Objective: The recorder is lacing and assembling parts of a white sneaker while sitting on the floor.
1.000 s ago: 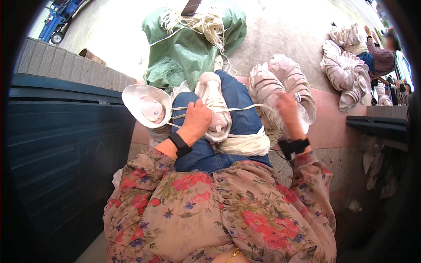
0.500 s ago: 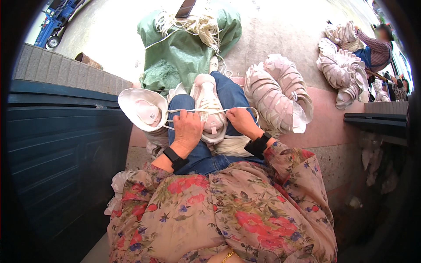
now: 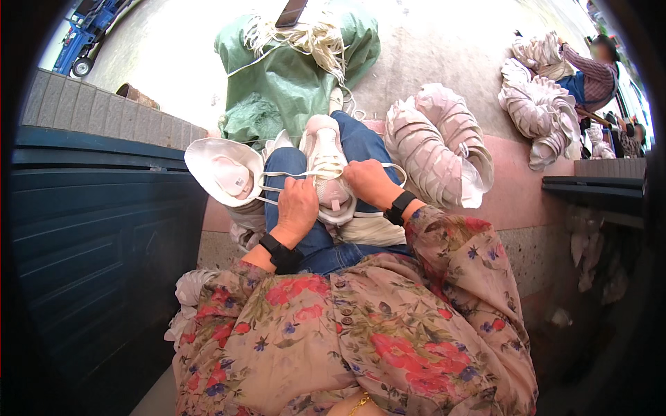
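Note:
A pale pink and white shoe upper (image 3: 323,142) lies lengthwise between my knees, toe pointing away from me. A white shoelace (image 3: 283,173) runs across it, with loops hanging out on both sides. My left hand (image 3: 298,206) is closed at the upper's left edge, its fingertips pinching the lace. On the other side my right hand (image 3: 369,182) is closed on the lace close over the upper. The exact grip of its fingertips is hidden. Just left of my left knee stands another white upper (image 3: 223,173), its opening showing a pinkish inside.
Stacked uppers (image 3: 440,145) curve in a bundle to my right. Ahead is a green sack (image 3: 277,83) bearing a hank of laces (image 3: 312,41) and a phone (image 3: 291,12). A dark blue door panel (image 3: 97,243) stands left. Far right, a person (image 3: 593,73) sits by more bundles.
My right hand has moved left and slightly up, closer to the middle of the upper. The lace between my hands is less stretched out. My left hand stays nearly in place.

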`<state>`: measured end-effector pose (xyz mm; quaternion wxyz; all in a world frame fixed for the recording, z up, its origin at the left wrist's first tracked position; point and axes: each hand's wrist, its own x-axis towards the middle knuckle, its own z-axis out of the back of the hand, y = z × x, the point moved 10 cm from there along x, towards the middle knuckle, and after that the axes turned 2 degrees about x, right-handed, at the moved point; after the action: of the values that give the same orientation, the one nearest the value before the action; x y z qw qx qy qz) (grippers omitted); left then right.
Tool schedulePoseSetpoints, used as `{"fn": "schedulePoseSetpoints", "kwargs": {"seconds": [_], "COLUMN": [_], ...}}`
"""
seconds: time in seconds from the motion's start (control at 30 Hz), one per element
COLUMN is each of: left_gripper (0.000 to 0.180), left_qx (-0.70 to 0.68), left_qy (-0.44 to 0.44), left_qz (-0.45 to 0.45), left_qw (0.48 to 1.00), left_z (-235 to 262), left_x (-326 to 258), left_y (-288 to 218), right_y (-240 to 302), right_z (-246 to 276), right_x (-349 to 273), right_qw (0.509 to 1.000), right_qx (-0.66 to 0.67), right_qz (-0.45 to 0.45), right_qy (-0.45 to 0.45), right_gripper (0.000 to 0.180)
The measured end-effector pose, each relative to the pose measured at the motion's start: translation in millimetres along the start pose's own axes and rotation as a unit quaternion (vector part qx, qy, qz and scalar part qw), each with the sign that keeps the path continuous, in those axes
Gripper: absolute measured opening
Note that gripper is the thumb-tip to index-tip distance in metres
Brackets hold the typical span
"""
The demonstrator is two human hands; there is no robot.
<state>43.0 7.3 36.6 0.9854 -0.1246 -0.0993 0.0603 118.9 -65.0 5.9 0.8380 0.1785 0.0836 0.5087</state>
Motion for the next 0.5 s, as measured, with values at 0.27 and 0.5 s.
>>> {"fn": "schedulePoseSetpoints", "kwargs": {"seconds": [0.27, 0.5], "left_gripper": [0.015, 0.015], "left_qx": [-0.040, -0.027], "left_qy": [0.002, 0.009], "left_qz": [-0.013, -0.015], "left_qw": [0.999, 0.999], "left_z": [-1, -2], "left_x": [1, -1], "left_y": [1, 0], "right_y": [12, 20], "right_z": [0, 35], "right_x": [-2, -13], "right_qw": [0.993, 0.994], "right_qx": [-0.089, -0.090], "right_qz": [0.055, -0.053], "right_qy": [0.059, -0.043], "right_gripper": [0.003, 0.012]}}
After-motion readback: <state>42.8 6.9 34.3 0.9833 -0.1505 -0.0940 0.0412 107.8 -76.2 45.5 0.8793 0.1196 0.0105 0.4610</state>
